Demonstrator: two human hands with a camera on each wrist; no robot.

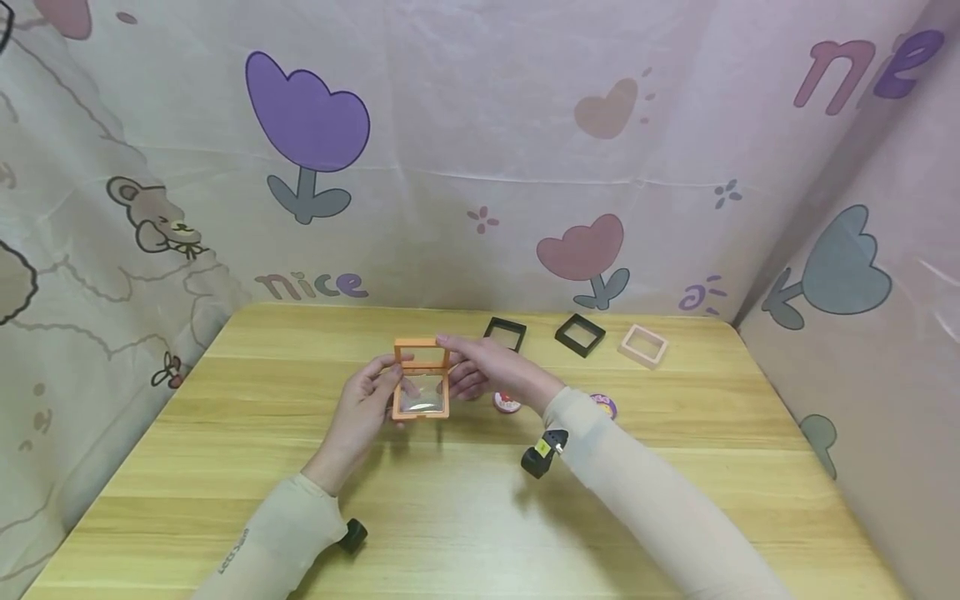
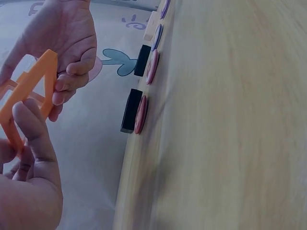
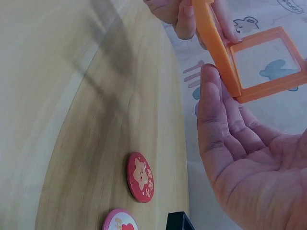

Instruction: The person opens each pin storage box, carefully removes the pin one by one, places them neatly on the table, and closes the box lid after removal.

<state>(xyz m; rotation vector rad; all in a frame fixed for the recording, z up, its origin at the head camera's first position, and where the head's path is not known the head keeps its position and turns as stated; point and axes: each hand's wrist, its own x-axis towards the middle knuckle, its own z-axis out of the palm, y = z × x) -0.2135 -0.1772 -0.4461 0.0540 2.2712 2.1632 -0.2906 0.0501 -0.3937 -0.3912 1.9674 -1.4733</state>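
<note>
An orange square display frame (image 1: 422, 393) with clear film windows stands unfolded at its hinge, held above the table. My left hand (image 1: 362, 410) grips the left side of its lower half, thumb on the front. With its thumb at the top corner of the raised half, my right hand (image 1: 504, 367) holds the right side; its fingers lie along the hinge edge. In the left wrist view the orange frame (image 2: 24, 91) sits between both hands. From the right wrist, the fingers (image 3: 211, 105) touch the frame's hinge edge.
Behind the hands, two black frames (image 1: 573, 344) and a pale pink frame (image 1: 637, 359) lie along the table's back edge. Several round badges lie in front of them, among them a red one (image 3: 140, 177) and a purple one (image 1: 602, 406). A patterned curtain surrounds the table.
</note>
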